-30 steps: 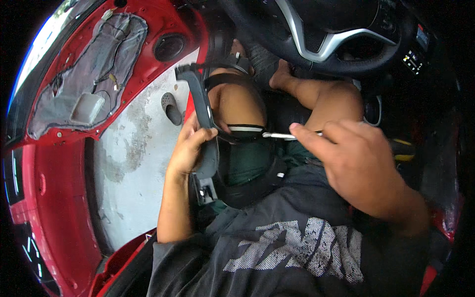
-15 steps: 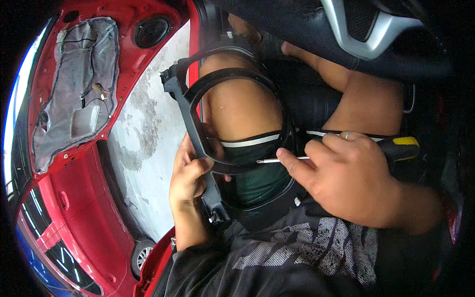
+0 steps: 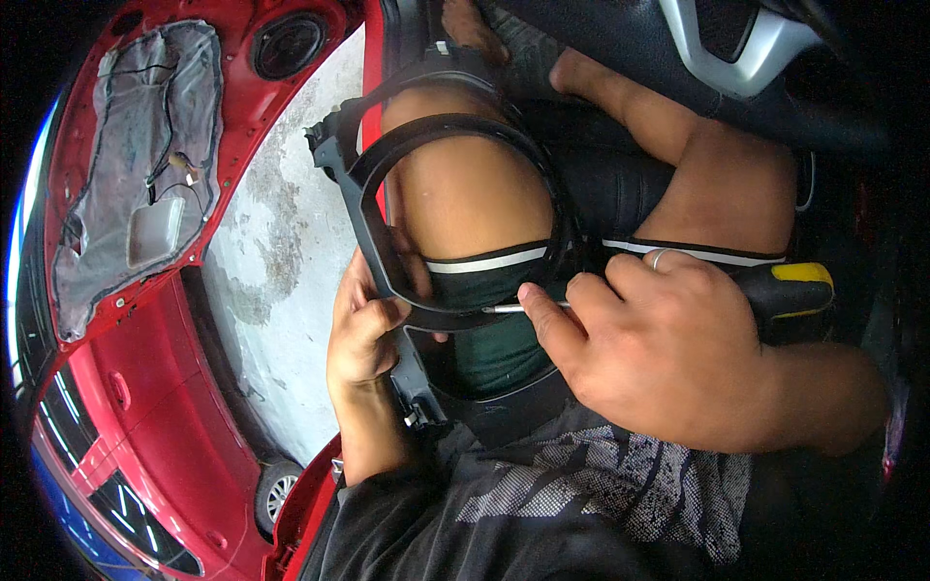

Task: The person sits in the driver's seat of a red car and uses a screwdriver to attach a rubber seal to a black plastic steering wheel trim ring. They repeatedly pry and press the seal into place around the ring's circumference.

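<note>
A black plastic trim piece [image 3: 373, 208] with a large round opening rests over my left knee. My left hand [image 3: 363, 329] grips its lower left edge, fingers curled around the rim. My right hand [image 3: 668, 349] holds a screwdriver with a black and yellow handle [image 3: 790, 289]; its metal shaft [image 3: 518, 308] points left and its tip touches the lower rim of the trim piece. I sit in the driver's seat in dark shorts and a black printed shirt.
The red car door [image 3: 145, 242] stands open at the left, its inner panel stripped, with a speaker [image 3: 289, 44] and grey plastic sheet [image 3: 116, 184]. Concrete ground [image 3: 281, 252] shows beside the sill. The steering wheel [image 3: 736, 53] is above my legs.
The view has dropped closer to my lap. The trim piece now lies further over my knee, and the screwdriver tip has come up against its lower rim.
</note>
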The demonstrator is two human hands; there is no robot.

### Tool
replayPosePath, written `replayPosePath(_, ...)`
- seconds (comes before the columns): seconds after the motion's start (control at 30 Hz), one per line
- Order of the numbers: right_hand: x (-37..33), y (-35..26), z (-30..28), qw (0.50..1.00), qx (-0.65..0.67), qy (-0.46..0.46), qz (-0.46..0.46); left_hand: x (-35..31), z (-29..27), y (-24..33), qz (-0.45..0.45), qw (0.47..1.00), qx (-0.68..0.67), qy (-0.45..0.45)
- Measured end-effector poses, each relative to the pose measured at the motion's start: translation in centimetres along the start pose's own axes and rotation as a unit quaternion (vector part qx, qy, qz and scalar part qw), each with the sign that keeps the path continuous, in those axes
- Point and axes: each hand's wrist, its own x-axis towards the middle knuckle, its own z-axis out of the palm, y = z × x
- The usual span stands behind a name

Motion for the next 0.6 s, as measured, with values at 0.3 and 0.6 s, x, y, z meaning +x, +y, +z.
replayPosePath(0.3, -0.4, -1.3, -0.5, 0.999, 0.006, -0.032, 0.022, -0.4, 0.8, 0.0, -0.007, 1.000, 0.008, 0.012)
replayPosePath(0.6, 0.5, -3.0, -1.6, 0.995, 0.010, -0.065, 0.072, -0.7, 0.5, -0.3, -0.014, 1.000, -0.010, -0.013)
